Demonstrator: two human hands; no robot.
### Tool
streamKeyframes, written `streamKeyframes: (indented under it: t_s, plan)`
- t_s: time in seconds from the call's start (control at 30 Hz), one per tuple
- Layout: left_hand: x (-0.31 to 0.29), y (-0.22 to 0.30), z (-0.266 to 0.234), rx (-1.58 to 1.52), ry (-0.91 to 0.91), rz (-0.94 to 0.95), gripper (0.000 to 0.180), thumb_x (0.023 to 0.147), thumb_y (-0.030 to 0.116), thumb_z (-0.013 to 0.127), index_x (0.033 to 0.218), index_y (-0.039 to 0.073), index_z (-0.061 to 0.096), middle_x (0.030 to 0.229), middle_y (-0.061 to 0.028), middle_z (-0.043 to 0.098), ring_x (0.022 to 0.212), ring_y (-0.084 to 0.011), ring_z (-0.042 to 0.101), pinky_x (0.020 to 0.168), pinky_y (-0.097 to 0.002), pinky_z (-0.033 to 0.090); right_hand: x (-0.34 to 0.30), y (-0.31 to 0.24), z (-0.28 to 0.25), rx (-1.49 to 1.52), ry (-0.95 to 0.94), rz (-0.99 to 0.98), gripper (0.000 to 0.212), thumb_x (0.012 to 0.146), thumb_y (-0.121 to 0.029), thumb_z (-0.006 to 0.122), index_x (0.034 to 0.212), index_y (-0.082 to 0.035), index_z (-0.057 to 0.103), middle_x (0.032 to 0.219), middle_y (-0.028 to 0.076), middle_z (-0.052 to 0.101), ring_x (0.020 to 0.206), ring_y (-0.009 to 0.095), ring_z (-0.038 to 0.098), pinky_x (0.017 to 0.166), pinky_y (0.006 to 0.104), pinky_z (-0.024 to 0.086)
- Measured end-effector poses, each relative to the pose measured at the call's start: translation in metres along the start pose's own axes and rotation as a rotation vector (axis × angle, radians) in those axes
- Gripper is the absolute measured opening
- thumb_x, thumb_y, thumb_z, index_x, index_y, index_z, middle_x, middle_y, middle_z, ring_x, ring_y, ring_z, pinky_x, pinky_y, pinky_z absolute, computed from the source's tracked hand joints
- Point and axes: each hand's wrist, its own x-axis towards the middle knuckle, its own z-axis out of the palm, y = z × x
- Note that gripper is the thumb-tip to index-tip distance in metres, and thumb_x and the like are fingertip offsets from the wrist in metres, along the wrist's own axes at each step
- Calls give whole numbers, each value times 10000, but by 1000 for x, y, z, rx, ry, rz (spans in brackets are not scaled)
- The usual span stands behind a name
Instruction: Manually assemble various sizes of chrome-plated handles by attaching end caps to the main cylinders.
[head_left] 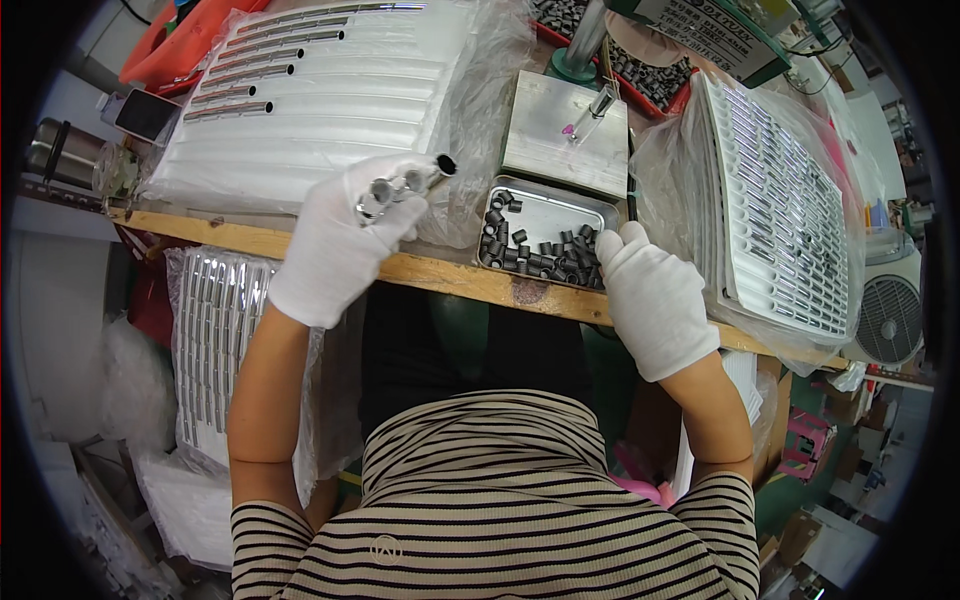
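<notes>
My left hand (335,240), in a white glove, is closed around several short shiny metal tubes (410,182). Their ends point up and to the right, and one shows a dark opening. My right hand (655,295), also gloved, is at the right edge of a shallow metal tray (556,192). Its fingers are bent together; what they hold, if anything, is hidden. Small black cylindrical sleeves (540,262) lie loose in the tray, mostly along its front and left. Behind the tray stands a metal block (560,135) with an upright metal rod (597,105).
White ridged foam (310,130) at the left carries a few tubes. At the right, a stack of foam trays (785,200) holds many tubes. Red bins (655,85) of black sleeves stand behind the block. A wooden table edge (440,272) runs in front of me.
</notes>
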Motion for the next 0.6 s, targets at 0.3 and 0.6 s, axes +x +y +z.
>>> streamKeyframes:
  t_s: [0.3,0.6]
  plan:
    - [0,-10,21,179,-119,24,249,862,18,626,1107,48,662,805,-40,558,681,-107,484,603,-241,421,16,6,15,198,193,-14,30,861,-71,556,879,-81,534,809,93,586,692,295,645,576,373,522]
    - [-2,-7,47,139,-272,267,277,786,-83,617,1030,41,666,895,-90,654,747,-160,629,681,-274,507,-9,20,-14,831,371,-90,205,780,30,627,953,-79,625,766,113,597,702,324,624,621,384,509]
